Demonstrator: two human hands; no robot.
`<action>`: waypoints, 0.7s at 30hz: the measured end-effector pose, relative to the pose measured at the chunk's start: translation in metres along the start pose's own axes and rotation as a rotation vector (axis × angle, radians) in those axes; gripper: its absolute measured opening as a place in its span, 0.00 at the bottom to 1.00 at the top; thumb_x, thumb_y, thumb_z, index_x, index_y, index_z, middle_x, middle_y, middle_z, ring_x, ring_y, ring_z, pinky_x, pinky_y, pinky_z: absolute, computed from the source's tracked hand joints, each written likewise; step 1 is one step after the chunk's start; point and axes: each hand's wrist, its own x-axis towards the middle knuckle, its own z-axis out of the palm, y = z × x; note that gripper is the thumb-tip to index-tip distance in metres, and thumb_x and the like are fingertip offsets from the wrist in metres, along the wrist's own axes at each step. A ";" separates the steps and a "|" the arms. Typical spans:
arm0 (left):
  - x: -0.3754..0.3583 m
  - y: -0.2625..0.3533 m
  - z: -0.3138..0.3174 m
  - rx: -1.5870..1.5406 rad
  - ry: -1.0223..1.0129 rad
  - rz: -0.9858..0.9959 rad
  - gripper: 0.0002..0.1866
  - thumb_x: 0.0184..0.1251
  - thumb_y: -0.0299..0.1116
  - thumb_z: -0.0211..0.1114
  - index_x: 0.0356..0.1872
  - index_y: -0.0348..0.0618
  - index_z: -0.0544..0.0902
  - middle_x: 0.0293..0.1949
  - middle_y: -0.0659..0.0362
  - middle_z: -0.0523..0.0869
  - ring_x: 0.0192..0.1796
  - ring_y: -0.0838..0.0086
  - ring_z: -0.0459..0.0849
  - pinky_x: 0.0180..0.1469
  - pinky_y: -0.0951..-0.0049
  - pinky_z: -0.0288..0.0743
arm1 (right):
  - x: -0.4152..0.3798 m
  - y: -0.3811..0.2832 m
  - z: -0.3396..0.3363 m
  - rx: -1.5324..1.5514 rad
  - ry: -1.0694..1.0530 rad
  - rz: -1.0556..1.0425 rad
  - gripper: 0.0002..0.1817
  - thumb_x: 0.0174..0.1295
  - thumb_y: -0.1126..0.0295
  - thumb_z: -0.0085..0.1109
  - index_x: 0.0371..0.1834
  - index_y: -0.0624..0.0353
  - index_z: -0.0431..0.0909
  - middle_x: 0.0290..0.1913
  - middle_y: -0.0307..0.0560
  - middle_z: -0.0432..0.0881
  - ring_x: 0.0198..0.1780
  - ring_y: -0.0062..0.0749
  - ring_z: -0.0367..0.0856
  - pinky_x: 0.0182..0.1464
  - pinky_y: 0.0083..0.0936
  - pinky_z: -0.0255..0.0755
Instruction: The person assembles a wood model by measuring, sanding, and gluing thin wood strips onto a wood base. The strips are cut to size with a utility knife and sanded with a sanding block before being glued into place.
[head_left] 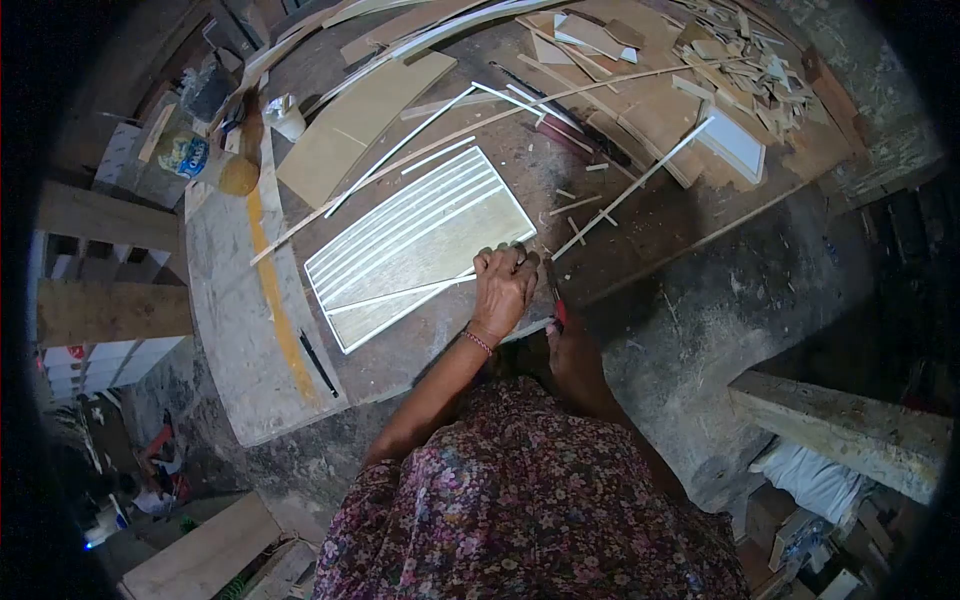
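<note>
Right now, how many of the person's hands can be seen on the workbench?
1 clearly: the left hand, fingers curled on the edge of the slatted panel. The right hand is mostly hidden behind it, beside a red-handled tool.

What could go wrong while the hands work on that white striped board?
The left hand presses a thin white strip at the edge of the board; the strip might slide crooked or snap. The right hand, mostly hidden under the left arm, seems to hold a red-handled tool close to the left wrist, so a slip could nick it. Loose wood scraps nearby might get knocked off the table.
</note>
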 end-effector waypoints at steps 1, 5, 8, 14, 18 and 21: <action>-0.001 -0.001 0.000 0.004 -0.012 0.009 0.13 0.41 0.27 0.62 0.33 0.41 0.80 0.35 0.57 0.75 0.40 0.67 0.71 0.43 0.65 0.57 | -0.001 0.000 0.003 -0.007 0.015 0.008 0.17 0.60 0.67 0.44 0.47 0.69 0.62 0.38 0.67 0.70 0.41 0.59 0.70 0.43 0.43 0.63; -0.008 -0.007 -0.003 0.050 -0.072 0.112 0.13 0.41 0.28 0.59 0.33 0.41 0.81 0.37 0.57 0.75 0.43 0.68 0.71 0.45 0.64 0.56 | 0.000 -0.020 0.002 -0.106 -0.008 0.118 0.18 0.61 0.65 0.43 0.46 0.70 0.63 0.36 0.67 0.72 0.38 0.59 0.72 0.39 0.44 0.64; -0.010 -0.010 -0.007 0.070 -0.098 0.170 0.13 0.43 0.27 0.57 0.34 0.42 0.81 0.38 0.58 0.75 0.43 0.69 0.71 0.46 0.64 0.56 | -0.002 -0.023 0.005 -0.153 -0.002 0.133 0.17 0.61 0.64 0.43 0.45 0.68 0.63 0.36 0.68 0.72 0.37 0.59 0.72 0.38 0.45 0.65; -0.011 -0.009 -0.009 0.130 -0.096 0.169 0.17 0.42 0.26 0.58 0.39 0.45 0.80 0.42 0.59 0.75 0.42 0.69 0.71 0.48 0.62 0.56 | -0.005 -0.015 0.016 -0.029 0.081 0.064 0.17 0.61 0.64 0.42 0.46 0.68 0.61 0.36 0.68 0.72 0.36 0.61 0.72 0.38 0.46 0.64; -0.012 -0.009 -0.010 0.167 -0.130 0.192 0.17 0.43 0.26 0.58 0.40 0.46 0.80 0.44 0.60 0.75 0.43 0.70 0.71 0.50 0.60 0.55 | -0.006 -0.016 0.019 -0.038 0.074 0.094 0.18 0.61 0.64 0.42 0.47 0.68 0.59 0.36 0.67 0.73 0.37 0.61 0.72 0.39 0.47 0.63; -0.011 -0.009 -0.009 0.156 -0.122 0.194 0.17 0.44 0.27 0.58 0.40 0.47 0.80 0.45 0.61 0.75 0.44 0.70 0.71 0.51 0.59 0.54 | -0.009 -0.026 0.012 -0.110 0.042 0.098 0.18 0.61 0.63 0.41 0.47 0.68 0.59 0.36 0.67 0.73 0.37 0.60 0.72 0.39 0.47 0.64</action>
